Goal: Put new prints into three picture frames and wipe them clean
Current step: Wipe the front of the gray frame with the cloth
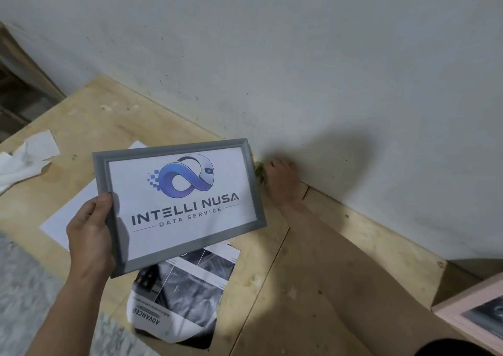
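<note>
Grey and moulded, the picture frame point(179, 206) in the head view was held up above the plywood counter point(313, 260), tilted with its right end higher, and it contained a white print point(181, 203) showing a blue infinity-shaped logo and the words INTELLI NUSA DATA SERVICE. The left hand point(88, 230) gripped the frame at its left edge, thumb curled over the front moulding and fingers behind it. The right hand point(281, 177) reached out to the far edge of the counter where it met the pale wall point(299, 56), its fingers resting on a small greenish clump point(260, 173) just beside the frame's upper right corner; whether they were pinching it or only touching it could not be told. Below the frame, a dark printed sheet point(179, 293) marked ADVANCED lay flat on the counter, partly covered by the frame's lower edge. A blank white sheet point(73, 211) lay behind the frame to the left, and a crumpled white tissue point(25, 159) sat near the counter's left edge. At the lower right corner, a pale pink frame point(473, 309) with a dark picture in it was cut off by the view. Bare plywood lay open between the right forearm and the wall, and a seam ran diagonally across the counter.
</note>
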